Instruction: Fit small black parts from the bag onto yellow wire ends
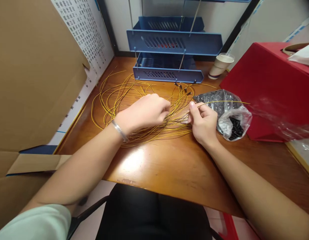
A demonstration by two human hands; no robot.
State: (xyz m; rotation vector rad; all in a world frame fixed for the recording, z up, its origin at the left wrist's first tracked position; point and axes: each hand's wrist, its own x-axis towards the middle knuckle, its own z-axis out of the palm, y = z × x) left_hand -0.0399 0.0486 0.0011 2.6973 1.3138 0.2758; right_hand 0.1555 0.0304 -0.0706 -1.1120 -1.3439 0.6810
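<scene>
Over a tangle of yellow and dark wires (108,100) on the wooden table hangs my left hand (148,110), a metal bracelet at its wrist. Its fingers curl closed, and what they hold, if anything, is hidden. My right hand (203,121) pinches a thin yellow wire (229,101) between thumb and forefinger; the wire's free end sticks out to the right. Small black connectors (185,90) tip several wires behind my hands. Just beyond my right hand lies a clear plastic bag (225,105) full of small black pieces (235,129).
A blue tiered rack (166,75) stands at the back, with a paper cup (220,65) beside it. On the right is a red box (271,86) with tissue on top. Cardboard (36,76) rises at the left. A black chair (154,216) is at the front edge.
</scene>
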